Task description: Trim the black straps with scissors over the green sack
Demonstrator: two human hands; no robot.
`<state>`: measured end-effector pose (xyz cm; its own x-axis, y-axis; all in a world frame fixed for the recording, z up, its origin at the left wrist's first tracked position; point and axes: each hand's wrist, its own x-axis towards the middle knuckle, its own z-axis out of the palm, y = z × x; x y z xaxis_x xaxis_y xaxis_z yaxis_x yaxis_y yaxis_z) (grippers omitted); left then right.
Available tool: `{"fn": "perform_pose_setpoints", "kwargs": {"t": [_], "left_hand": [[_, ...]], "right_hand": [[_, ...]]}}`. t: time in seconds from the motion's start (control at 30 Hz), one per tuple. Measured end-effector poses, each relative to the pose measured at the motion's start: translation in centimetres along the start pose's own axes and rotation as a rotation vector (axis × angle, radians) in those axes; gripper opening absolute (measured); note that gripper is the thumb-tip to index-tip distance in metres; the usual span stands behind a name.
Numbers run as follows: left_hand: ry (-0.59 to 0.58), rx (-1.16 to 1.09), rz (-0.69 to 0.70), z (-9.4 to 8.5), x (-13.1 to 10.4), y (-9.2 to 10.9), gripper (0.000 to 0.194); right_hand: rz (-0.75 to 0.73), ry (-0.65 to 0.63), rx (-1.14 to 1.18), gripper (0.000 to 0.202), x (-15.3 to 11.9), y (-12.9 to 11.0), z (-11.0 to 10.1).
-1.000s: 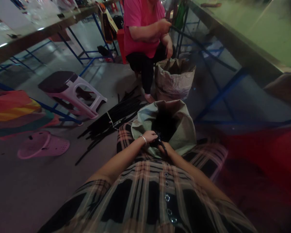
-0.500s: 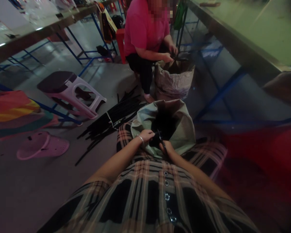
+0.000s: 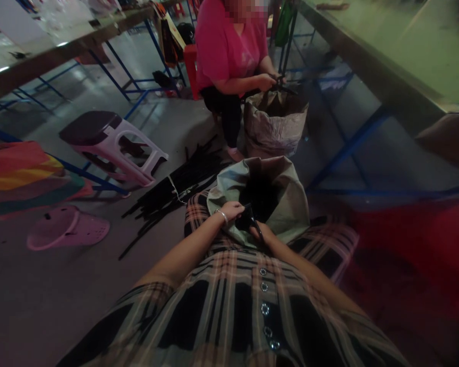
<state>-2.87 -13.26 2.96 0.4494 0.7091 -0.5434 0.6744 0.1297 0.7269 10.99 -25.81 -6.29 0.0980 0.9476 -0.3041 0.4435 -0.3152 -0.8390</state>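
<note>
An open pale sack [image 3: 294, 204] stands between my knees, with a dark mass of black pieces [image 3: 262, 191] inside. Over its near edge, my left hand [image 3: 231, 211], with a bracelet at the wrist, pinches a small black piece. My right hand [image 3: 263, 234] is wrapped round the dark handles of scissors [image 3: 256, 227], whose blades point up toward the left fingertips. The piece is hard to tell apart from the dark sack contents behind it.
Long black strips [image 3: 176, 181], tied in a bundle, lie on the floor at left, near a stool [image 3: 115, 148] and a pink basket [image 3: 67, 229]. Ahead, a seated person [image 3: 229, 56] works over another sack [image 3: 275, 127]. Tables [image 3: 371, 56] flank both sides.
The scissor blades look closer together than before, and my hands have barely shifted. Across from me, the person's head and hands have moved slightly.
</note>
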Motion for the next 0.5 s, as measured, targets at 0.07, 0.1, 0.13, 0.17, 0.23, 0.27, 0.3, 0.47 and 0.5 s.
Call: {"fn": "perform_pose_setpoints", "kwargs": {"t": [0.07, 0.1, 0.13, 0.17, 0.23, 0.27, 0.3, 0.47, 0.5], "left_hand": [[-0.012, 0.024, 0.013, 0.4, -0.2, 0.3, 0.018], [-0.023, 0.037, 0.018, 0.6, -0.3, 0.4, 0.018], [-0.034, 0.048, 0.021, 0.8, -0.3, 0.5, 0.018], [-0.041, 0.058, 0.020, 1.0, -0.4, 0.6, 0.018], [-0.047, 0.071, 0.015, 1.3, -0.6, 0.7, 0.018], [-0.048, 0.076, 0.011, 1.4, -0.6, 0.8, 0.018], [-0.050, 0.079, 0.006, 1.4, -0.7, 0.8, 0.018], [-0.062, 0.080, -0.033, 1.2, -0.8, 0.9, 0.021], [-0.061, 0.073, -0.035, 1.1, -0.8, 0.9, 0.022]], "right_hand": [[-0.017, -0.043, -0.048, 0.022, -0.1, -0.3, -0.1], [-0.016, -0.054, -0.057, 0.023, -0.1, -0.4, -0.2], [-0.008, -0.061, -0.059, 0.023, -0.2, -0.6, -0.3], [0.002, -0.062, -0.056, 0.023, -0.2, -0.8, -0.3], [0.028, -0.056, -0.048, 0.021, -0.2, -0.9, -0.4], [0.040, -0.054, -0.044, 0.021, -0.2, -0.9, -0.4], [0.045, -0.052, -0.041, 0.020, -0.1, -0.9, -0.4], [-0.033, -0.016, -0.024, 0.016, -0.3, -0.6, -0.1], [-0.045, 0.000, -0.026, 0.016, -0.3, -0.6, -0.1]]}}
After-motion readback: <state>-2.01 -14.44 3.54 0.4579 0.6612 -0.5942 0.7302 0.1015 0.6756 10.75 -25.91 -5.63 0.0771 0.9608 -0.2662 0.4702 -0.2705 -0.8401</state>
